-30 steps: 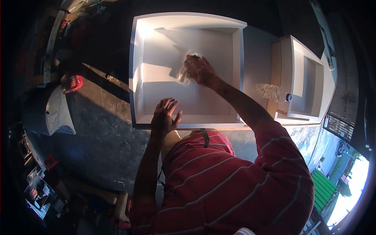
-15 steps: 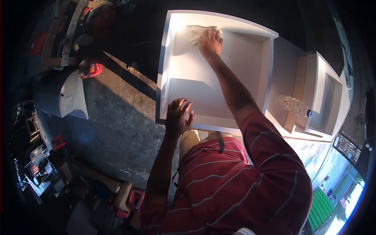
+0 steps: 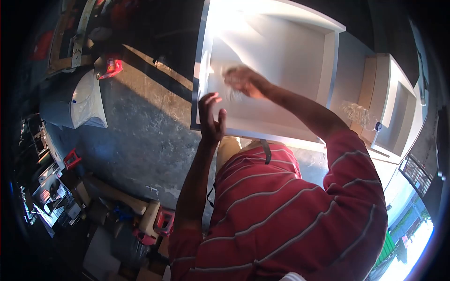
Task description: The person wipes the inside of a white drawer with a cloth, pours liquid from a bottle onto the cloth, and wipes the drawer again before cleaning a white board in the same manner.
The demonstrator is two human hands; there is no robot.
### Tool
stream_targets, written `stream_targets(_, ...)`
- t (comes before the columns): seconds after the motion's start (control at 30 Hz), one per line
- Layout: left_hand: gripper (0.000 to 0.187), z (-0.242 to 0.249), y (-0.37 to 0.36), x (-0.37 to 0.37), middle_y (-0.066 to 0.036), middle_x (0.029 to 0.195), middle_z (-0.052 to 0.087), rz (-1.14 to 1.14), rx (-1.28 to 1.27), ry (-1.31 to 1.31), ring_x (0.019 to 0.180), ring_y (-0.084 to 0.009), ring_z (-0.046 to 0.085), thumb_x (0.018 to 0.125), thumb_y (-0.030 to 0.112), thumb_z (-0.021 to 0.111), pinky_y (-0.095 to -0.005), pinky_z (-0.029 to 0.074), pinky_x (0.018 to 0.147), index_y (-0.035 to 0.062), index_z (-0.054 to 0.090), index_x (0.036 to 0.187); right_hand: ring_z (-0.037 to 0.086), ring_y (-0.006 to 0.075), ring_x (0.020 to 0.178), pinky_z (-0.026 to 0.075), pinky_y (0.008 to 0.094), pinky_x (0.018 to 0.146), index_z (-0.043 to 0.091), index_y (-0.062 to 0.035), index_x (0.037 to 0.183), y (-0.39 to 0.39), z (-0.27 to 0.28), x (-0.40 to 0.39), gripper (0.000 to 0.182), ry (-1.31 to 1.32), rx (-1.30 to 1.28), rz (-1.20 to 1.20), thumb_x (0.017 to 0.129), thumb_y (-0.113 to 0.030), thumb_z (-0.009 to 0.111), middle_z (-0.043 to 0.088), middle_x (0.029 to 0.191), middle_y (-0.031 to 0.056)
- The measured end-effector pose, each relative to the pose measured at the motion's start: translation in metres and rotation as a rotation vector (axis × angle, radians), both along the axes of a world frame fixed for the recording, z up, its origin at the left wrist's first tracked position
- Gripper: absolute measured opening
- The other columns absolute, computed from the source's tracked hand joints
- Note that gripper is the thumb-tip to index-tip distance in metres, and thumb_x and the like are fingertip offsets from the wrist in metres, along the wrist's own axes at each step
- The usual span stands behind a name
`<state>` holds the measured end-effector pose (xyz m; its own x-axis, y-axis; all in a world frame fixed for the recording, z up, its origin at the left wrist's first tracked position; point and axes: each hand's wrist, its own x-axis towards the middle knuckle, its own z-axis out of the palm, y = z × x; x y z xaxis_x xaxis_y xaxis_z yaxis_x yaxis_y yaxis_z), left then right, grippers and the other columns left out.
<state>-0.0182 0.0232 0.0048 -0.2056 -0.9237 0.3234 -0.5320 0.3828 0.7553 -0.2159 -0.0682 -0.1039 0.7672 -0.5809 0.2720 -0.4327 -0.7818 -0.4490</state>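
A shallow white box, like a drawer (image 3: pixel 290 61), lies with its open side up in front of me, strongly lit at its far left. Inside it my right hand (image 3: pixel 246 80), blurred by motion, is closed on a pale rag of loose threads (image 3: pixel 230 93), over the left half of the bottom panel. The rag is smeared and partly hidden by the fingers. My left hand (image 3: pixel 212 117) is at the near left corner, fingers apart and slightly bent, thumb held away. It overlaps the rim there and holds nothing.
Right of the box, a second bundle of pale threads (image 3: pixel 358 112) lies near a small dark round object (image 3: pixel 378 126) and another white box (image 3: pixel 398 117). On the floor at left are a white sack (image 3: pixel 89 107) and a red packet (image 3: pixel 111 69). A red stool (image 3: pixel 165 220) stands lower down.
My right hand has swept the rag from the far left corner toward me and slightly left. My left hand stays by the near left corner. The whole view has shifted a little.
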Motion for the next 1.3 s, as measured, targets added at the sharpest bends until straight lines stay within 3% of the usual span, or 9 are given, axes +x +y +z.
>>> stream_targets(0.2, 0.03, -0.005, -0.011, 0.022, -0.02, 0.126, 0.048, 0.282, -0.183, -0.636, 0.121, -0.0377, 0.042, 0.093, 0.014, 0.041, -0.048, 0.031, 0.102, -0.0002, 0.052, 0.118, 0.05, 0.02, 0.118, 0.04, 0.0379, 0.099, 0.066, -0.021, 0.1, 0.032, -0.001, 0.068, 0.022, -0.01, 0.052, -0.071, 0.079, -0.024, 0.062, 0.057, 0.124, 0.0026)
stream_targets(0.47, 0.032, -0.014, -0.018, 0.024, -0.021, 0.127, 0.047, 0.259, -0.087, -0.516, 0.119, -0.0376, 0.044, 0.097, 0.015, 0.037, -0.0479, 0.034, 0.1, -0.0005, 0.049, 0.122, 0.05, 0.0188, 0.112, 0.036, 0.0335, 0.099, 0.067, -0.0115, 0.094, 0.073, 0.022, -0.034, 0.022, -0.016, 0.575, 0.262, 0.073, -0.007, 0.062, 0.063, 0.111, -0.0038)
stream_targets(0.73, 0.034, -0.015, -0.016, 0.019, -0.023, 0.122, 0.049, 0.274, -0.013, -0.452, 0.114, -0.0386, 0.048, 0.094, 0.015, 0.042, -0.0488, 0.037, 0.098, -0.0022, 0.048, 0.122, 0.035, 0.0264, 0.133, 0.022, 0.0441, 0.115, 0.067, -0.0221, 0.1, 0.089, 0.029, -0.12, 0.024, 0.188, 0.247, 0.469, 0.078, -0.014, 0.06, 0.051, 0.134, 0.001)
stream_targets(0.87, 0.034, -0.017, -0.016, 0.022, -0.023, 0.121, 0.049, 0.263, -0.024, -0.46, 0.113, -0.0391, 0.048, 0.094, 0.015, 0.042, -0.048, 0.038, 0.096, -0.0029, 0.046, 0.123, 0.031, 0.027, 0.135, 0.017, 0.0463, 0.116, 0.062, -0.0266, 0.113, 0.061, 0.025, -0.02, 0.027, 0.221, 0.097, 0.27, 0.089, -0.026, 0.05, 0.039, 0.145, 0.0016)
stream_targets(0.93, 0.034, -0.016, -0.018, 0.021, -0.023, 0.12, 0.05, 0.258, -0.029, -0.457, 0.112, -0.0389, 0.049, 0.094, 0.014, 0.042, -0.048, 0.039, 0.096, -0.0029, 0.046, 0.123, 0.031, 0.026, 0.136, 0.016, 0.0471, 0.116, 0.059, -0.0276, 0.118, 0.043, -0.004, 0.013, 0.029, -0.11, 0.288, -0.051, 0.092, -0.027, 0.047, 0.039, 0.145, 0.0023)
stream_targets(1.03, 0.034, -0.014, -0.017, 0.022, -0.023, 0.12, 0.05, 0.253, -0.024, -0.459, 0.112, -0.0386, 0.049, 0.094, 0.014, 0.041, -0.0479, 0.039, 0.095, -0.0028, 0.046, 0.123, 0.038, 0.0277, 0.131, 0.027, 0.0513, 0.108, 0.056, -0.0233, 0.126, -0.024, -0.017, -0.025, 0.037, 0.188, -0.148, -0.372, 0.091, -0.032, 0.054, 0.042, 0.141, 0.0109)
stream_targets(1.07, 0.034, -0.013, -0.016, 0.021, -0.022, 0.119, 0.05, 0.255, -0.019, -0.462, 0.112, -0.0385, 0.049, 0.094, 0.014, 0.041, -0.0478, 0.039, 0.095, -0.0028, 0.046, 0.123, 0.04, 0.031, 0.127, 0.029, 0.0528, 0.104, 0.054, -0.023, 0.129, -0.055, -0.037, -0.055, 0.04, -0.053, -0.107, -0.475, 0.09, -0.031, 0.052, 0.042, 0.139, 0.0122)
stream_targets(1.13, 0.034, -0.014, -0.015, 0.02, -0.022, 0.119, 0.05, 0.266, -0.002, -0.45, 0.112, -0.0385, 0.049, 0.094, 0.014, 0.041, -0.0477, 0.039, 0.095, -0.0027, 0.046, 0.123, 0.033, 0.0386, 0.131, 0.027, 0.0547, 0.106, 0.04, -0.0198, 0.14, -0.09, -0.048, -0.122, 0.049, 0.492, -0.193, -0.885, 0.091, -0.025, 0.046, 0.034, 0.145, 0.015)
stream_targets(1.3, 0.034, -0.015, -0.015, 0.019, -0.022, 0.119, 0.05, 0.287, -0.001, -0.475, 0.112, -0.0383, 0.048, 0.094, 0.014, 0.042, -0.0476, 0.039, 0.095, -0.0024, 0.046, 0.123, 0.04, 0.031, 0.128, 0.031, 0.0455, 0.107, 0.048, -0.0086, 0.131, -0.018, 0.017, -0.061, 0.042, 0.871, 0.234, -0.617, 0.09, -0.017, 0.047, 0.043, 0.138, 0.0162)
